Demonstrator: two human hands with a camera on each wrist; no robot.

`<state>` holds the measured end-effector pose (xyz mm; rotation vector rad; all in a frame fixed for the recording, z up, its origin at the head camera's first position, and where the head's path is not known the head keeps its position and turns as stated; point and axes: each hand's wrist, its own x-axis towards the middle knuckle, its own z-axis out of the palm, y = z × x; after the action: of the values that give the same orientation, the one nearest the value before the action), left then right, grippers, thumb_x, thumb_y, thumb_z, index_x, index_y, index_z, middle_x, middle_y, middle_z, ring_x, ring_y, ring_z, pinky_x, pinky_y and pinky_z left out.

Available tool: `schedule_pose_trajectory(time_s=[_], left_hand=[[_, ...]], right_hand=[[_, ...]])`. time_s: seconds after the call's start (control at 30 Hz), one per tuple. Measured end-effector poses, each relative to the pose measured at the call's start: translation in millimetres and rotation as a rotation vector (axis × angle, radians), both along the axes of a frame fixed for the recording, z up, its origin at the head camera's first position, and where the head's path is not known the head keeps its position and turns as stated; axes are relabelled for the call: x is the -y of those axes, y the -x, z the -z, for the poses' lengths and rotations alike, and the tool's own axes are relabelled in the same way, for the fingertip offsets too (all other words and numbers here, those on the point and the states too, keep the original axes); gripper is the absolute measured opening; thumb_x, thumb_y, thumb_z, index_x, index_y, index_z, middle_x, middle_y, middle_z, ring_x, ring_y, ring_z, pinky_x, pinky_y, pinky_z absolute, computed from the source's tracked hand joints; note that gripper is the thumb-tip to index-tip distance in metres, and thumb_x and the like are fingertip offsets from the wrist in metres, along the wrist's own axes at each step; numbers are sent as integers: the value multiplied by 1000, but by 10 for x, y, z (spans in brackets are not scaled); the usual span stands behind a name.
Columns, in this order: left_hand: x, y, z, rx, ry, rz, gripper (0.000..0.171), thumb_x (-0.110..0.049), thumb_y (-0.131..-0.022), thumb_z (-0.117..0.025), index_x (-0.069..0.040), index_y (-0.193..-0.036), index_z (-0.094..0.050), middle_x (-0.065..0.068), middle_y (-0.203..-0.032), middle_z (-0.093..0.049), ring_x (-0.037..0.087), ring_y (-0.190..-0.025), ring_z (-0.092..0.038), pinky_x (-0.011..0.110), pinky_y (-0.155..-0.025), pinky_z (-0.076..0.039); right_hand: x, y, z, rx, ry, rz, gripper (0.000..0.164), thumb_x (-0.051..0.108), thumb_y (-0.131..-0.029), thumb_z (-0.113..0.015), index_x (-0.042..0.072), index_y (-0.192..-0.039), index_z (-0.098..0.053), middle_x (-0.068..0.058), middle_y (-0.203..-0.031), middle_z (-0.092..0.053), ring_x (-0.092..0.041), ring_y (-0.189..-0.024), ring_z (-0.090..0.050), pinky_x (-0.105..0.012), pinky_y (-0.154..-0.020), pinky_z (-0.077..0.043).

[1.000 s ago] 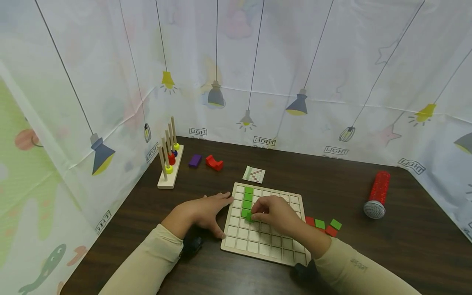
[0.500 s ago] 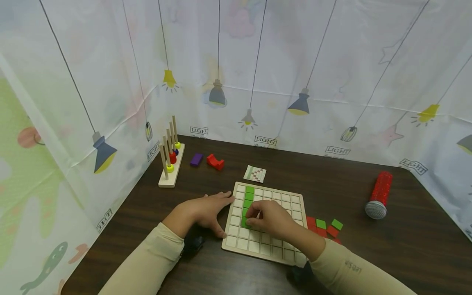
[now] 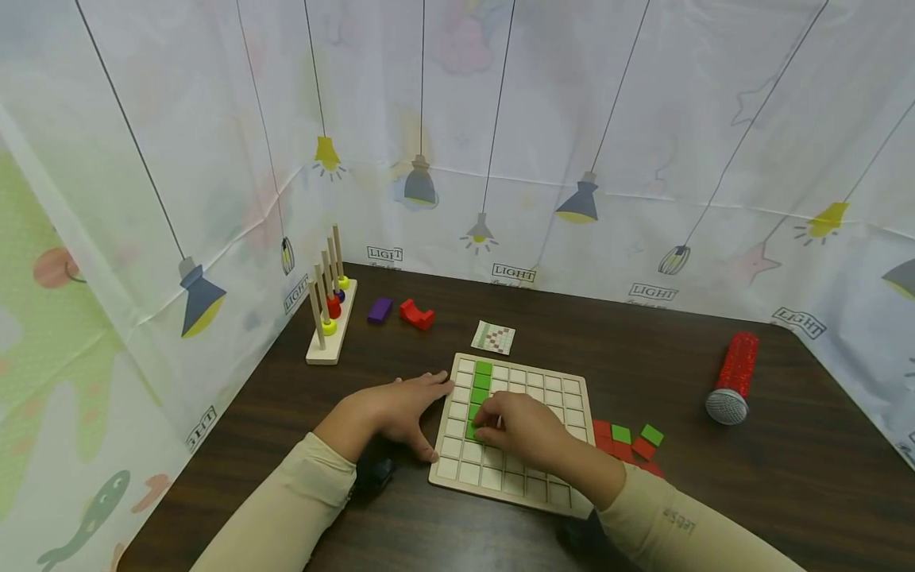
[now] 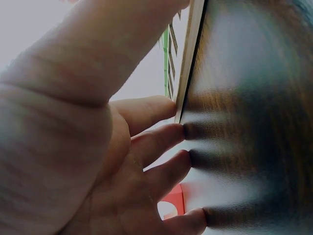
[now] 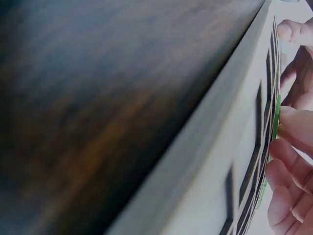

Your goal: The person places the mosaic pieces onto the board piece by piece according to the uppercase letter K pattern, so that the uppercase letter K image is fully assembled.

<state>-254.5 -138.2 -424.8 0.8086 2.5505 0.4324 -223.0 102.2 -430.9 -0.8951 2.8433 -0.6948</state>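
A square wooden grid board [image 3: 500, 492] lies on the dark table, its second column from the left holding several green tiles [image 3: 480, 381] in a row from the top. My right hand [image 3: 525, 429] bends over the board, thumb and fingertips on the lowest green tile [image 3: 471, 431], which sits at its cell. In the right wrist view the thumb [image 5: 296, 122] meets that tile's edge, low over the grid. My left hand [image 3: 403, 405] is spread along the board's left side, thumb and index finger at the edge. The left wrist view shows its other fingertips [image 4: 185, 159] on the table.
Loose red tiles [image 3: 622, 451] and green tiles [image 3: 652, 434] lie right of the board. Behind it is a small pattern card [image 3: 493, 338]. A peg rack [image 3: 325, 353], purple block [image 3: 380, 311] and red curved block [image 3: 417, 315] stand back left; a red microphone [image 3: 736, 373] lies right.
My right hand has brought a green tile slightly down and left into the cell below the other green ones, then barely moved. The left hand stays in place.
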Motion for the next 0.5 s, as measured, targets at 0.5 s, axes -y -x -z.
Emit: schedule_pose_trajectory(time_s=[0.5], left_hand=[[9,2,5,0,5,1,111,-48,-79,-88,-15,-164,-25,6,-169,-16,25,-154,-15,59,-119,-16]], right_hand=[[-86,-47,-11,-9,22,-1,7,18,-91,-79,20,-98,-76,17,-82,-62,-3,-72,-57,-30,-66,-50]])
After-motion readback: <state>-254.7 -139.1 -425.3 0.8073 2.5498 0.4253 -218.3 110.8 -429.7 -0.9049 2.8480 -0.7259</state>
